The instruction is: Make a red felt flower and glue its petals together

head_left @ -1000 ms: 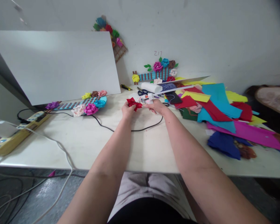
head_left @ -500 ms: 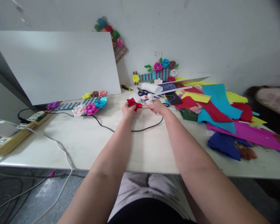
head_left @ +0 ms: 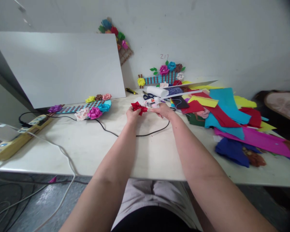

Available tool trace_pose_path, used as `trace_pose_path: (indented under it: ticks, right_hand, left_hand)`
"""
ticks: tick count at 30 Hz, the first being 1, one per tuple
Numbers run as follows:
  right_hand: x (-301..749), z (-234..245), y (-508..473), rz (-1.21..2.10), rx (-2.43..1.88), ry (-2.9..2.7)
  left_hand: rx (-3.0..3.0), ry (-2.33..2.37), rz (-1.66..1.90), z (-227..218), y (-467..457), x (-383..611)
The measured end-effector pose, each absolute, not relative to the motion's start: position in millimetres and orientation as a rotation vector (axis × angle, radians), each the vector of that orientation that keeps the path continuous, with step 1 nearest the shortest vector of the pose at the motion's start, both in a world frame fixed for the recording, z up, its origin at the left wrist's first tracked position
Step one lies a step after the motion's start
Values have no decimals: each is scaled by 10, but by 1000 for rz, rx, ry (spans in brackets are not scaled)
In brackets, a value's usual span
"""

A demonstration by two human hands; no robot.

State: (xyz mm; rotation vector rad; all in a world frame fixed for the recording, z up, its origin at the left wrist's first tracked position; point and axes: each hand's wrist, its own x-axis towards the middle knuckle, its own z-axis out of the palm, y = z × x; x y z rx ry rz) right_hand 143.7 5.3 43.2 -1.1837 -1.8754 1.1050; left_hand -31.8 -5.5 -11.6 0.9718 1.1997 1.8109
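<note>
My left hand (head_left: pixel 132 113) pinches a red crepe-paper flower (head_left: pixel 140 109) over the middle of the table. Close on its right, my right hand (head_left: pixel 163 111) is closed around a white glue gun (head_left: pixel 155 101), whose front end points left at the flower. A black cord (head_left: pixel 149 134) curves across the table towards my right hand. From behind the gun a long white stick (head_left: pixel 183 93) slants up to the right; whether it joins the gun I cannot tell. The fingers partly hide both the flower and the gun's grip.
Scissors (head_left: pixel 148 96), a white roll (head_left: pixel 157 91) and purple yarn (head_left: pixel 175 91) lie just beyond my hands. Coloured paper (head_left: pixel 227 106) piles up on the right. A flowered guitar-shaped piece (head_left: pixel 84 109) lies left, near a yellow power strip (head_left: pixel 21 137). A white board (head_left: pixel 62 67) leans behind.
The white stick behind the gun reaches slightly farther right. My right hand has barely shifted; my left hand still holds the red flower in the same place.
</note>
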Motion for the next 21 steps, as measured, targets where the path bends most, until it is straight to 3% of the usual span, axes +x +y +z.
trace_pose_path:
  ticks: [13, 21]
  right_hand:
    - [1507, 381, 84, 1247, -934, -1618]
    - [1510, 159, 289, 963, -1149, -1534]
  left_hand:
    - [896, 1163, 1875, -100, -19, -338]
    - [843, 1353, 2265, -7, 76, -543]
